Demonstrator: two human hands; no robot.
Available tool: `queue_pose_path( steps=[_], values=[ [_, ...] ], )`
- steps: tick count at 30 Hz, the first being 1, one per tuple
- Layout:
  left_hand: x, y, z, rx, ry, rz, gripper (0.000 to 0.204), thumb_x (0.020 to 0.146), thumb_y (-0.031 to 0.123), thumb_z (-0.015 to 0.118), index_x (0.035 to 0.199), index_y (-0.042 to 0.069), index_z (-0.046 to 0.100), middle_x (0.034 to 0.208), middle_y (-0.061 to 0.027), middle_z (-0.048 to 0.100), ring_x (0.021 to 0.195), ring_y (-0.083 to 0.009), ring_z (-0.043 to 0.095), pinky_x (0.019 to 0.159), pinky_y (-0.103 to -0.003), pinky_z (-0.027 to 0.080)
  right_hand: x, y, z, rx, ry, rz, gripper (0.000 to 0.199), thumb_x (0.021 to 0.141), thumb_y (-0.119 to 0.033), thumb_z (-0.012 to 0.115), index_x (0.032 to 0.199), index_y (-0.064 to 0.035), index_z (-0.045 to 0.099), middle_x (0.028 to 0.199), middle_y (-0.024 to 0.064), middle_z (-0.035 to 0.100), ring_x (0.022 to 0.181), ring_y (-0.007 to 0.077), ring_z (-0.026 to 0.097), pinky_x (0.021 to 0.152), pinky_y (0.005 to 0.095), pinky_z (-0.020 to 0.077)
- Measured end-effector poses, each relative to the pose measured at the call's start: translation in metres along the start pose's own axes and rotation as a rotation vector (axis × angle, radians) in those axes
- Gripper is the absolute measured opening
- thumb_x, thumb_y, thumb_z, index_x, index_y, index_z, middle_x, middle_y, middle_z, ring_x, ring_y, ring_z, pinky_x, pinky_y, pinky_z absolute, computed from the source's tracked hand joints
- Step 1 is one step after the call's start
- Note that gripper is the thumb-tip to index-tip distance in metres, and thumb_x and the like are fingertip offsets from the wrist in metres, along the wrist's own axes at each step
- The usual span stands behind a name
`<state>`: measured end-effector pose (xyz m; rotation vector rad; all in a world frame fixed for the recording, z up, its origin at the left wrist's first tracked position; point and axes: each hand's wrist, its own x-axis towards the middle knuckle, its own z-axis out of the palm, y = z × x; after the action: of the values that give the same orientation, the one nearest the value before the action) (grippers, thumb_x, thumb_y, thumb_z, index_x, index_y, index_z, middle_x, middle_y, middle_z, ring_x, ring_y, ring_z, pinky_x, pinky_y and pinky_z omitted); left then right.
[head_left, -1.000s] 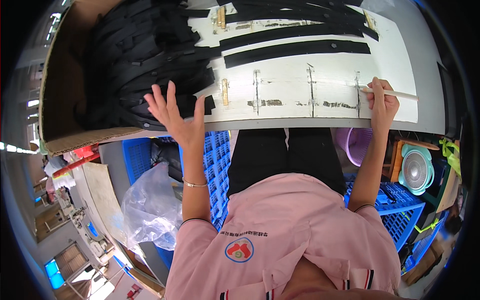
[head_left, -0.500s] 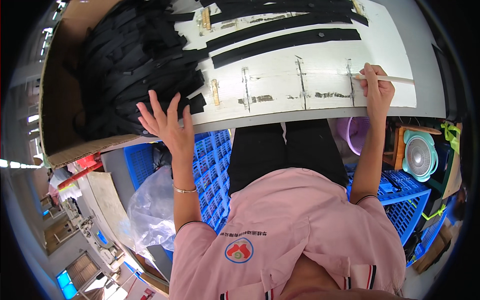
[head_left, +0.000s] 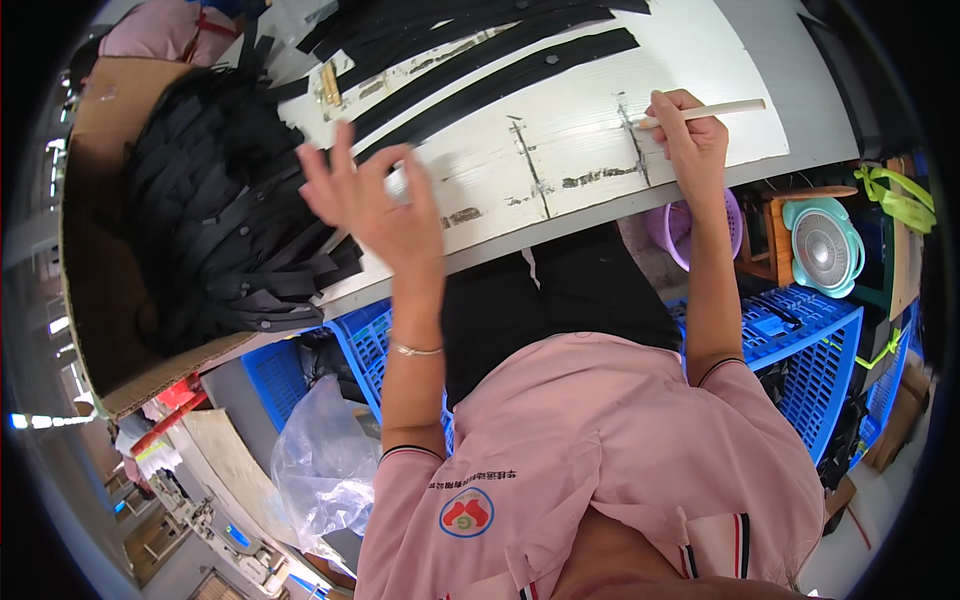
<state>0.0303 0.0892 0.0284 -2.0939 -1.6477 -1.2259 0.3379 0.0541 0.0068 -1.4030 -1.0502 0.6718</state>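
Note:
My right hand (head_left: 690,140) grips a white pencil (head_left: 735,108), its tip by one of the dark marked lines on the white board (head_left: 590,135). My left hand (head_left: 375,205), slightly blurred, hovers between the board and a heap of black fabric strips (head_left: 220,190). Its thumb and forefinger curl together in a ring while the other fingers spread; whatever might be between the tips cannot be seen. A long black strip (head_left: 530,85) lies across the board, its near end passing behind the left fingertips.
A cardboard box (head_left: 95,200) holds the heap at left. More black strips (head_left: 430,30) lie at the back of the board. Below are blue crates (head_left: 800,330), a purple basket (head_left: 735,225), a teal fan (head_left: 825,245) and a clear plastic bag (head_left: 330,450).
My left hand has lifted off the strip heap and moved right, its thumb and forefinger coming together. The view has turned somewhat. My right hand keeps the pencil near the same marked line.

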Motion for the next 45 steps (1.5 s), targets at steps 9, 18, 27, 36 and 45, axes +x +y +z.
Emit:
queue_pose_path(
  steps=[9, 18, 27, 36, 45],
  values=[
    [-0.055, 0.091, 0.035, -0.368, -0.414, 0.105, 0.019, 0.091, 0.007, 0.072, 0.11, 0.008, 0.074, 0.136, -0.0141, 0.065, 0.135, -0.031, 0.057, 0.121, -0.055, 0.028, -0.006, -0.004, 0.005, -0.041, 0.018, -0.098, 0.019, 0.103, -0.017, 0.066, 0.107, -0.0037, 0.078, 0.073, -0.0007, 0.066, 0.058, 0.0012, 0.048, 0.05, 0.0173, 0.0373],
    [-0.056, 0.086, 0.027, -0.575, -0.419, -0.009, 0.044, 0.093, 0.007, 0.07, 0.135, 0.001, 0.06, 0.143, -0.0201, 0.058, 0.138, -0.0365, 0.052, 0.12, -0.058, 0.029, -0.059, -0.011, 0.035, -0.686, -0.168, -0.69, 0.044, 0.084, -0.014, 0.08, 0.127, -0.011, 0.068, 0.112, 0.0061, 0.076, 0.109, 0.0219, 0.069, 0.105, 0.0438, 0.044],
    [-0.066, 0.059, -0.007, -0.207, -0.567, 0.123, 0.061, 0.095, 0.026, 0.071, 0.145, -0.003, 0.053, 0.153, -0.0194, 0.051, 0.148, -0.0346, 0.04, 0.123, -0.06, 0.015, -0.045, 0.005, -0.037, -0.873, -0.127, -0.643, 0.043, 0.088, -0.017, 0.075, 0.13, -0.01, 0.068, 0.119, 0.0023, 0.075, 0.122, 0.0224, 0.063, 0.113, 0.0459, 0.0386],
    [-0.072, 0.024, -0.039, -0.116, -0.551, -0.046, 0.059, 0.096, 0.028, 0.071, 0.147, 0.002, 0.054, 0.154, -0.0156, 0.051, 0.15, -0.0346, 0.037, 0.122, -0.064, 0.002, -0.044, 0.018, -0.053, -1.062, -0.027, -0.769, 0.036, 0.089, -0.014, 0.074, 0.124, -0.0057, 0.07, 0.128, 0.0031, 0.073, 0.115, 0.0218, 0.063, 0.11, 0.0423, 0.0433],
    [-0.08, -0.01, -0.056, -0.045, -0.482, -0.139, 0.055, 0.096, 0.029, 0.072, 0.144, 0.006, 0.058, 0.151, -0.0124, 0.054, 0.15, -0.0348, 0.037, 0.121, -0.066, 0.0, -0.041, 0.011, -0.04, -1.027, 0.094, -0.644, 0.031, 0.092, -0.004, 0.071, 0.123, -0.0089, 0.074, 0.101, 0.0086, 0.069, 0.105, 0.0233, 0.063, 0.096, 0.039, 0.0476]
  ],
)
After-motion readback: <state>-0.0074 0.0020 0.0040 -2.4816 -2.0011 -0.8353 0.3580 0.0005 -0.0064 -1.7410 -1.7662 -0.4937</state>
